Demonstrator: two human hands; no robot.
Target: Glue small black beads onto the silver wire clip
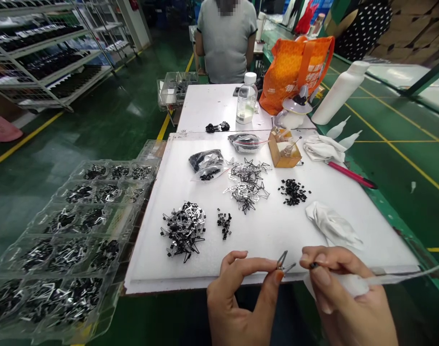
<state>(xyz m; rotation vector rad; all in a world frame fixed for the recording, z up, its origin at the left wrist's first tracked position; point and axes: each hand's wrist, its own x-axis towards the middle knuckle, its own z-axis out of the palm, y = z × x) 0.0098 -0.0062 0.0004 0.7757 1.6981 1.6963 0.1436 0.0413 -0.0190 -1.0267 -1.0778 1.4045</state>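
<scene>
My left hand (241, 293) pinches a small V-shaped metal clip (283, 263) between thumb and forefinger, at the near edge of the white board (277, 226). My right hand (342, 298) is closed on a tiny black piece (314, 265) held close to the clip, with a white cloth and a thin white stick under its fingers. On the board lie a heap of assembled clips (184, 229), a heap of bare metal clips (246, 183), and two small piles of black pieces (224, 225) (293, 191).
Clear plastic trays of clips (71, 235) stand to the left. A crumpled white cloth (331, 223), a small cardboard box (284, 150), a red pen (351, 175), a bottle (246, 98) and an orange bag (294, 67) lie beyond. A person in grey (226, 41) sits ahead.
</scene>
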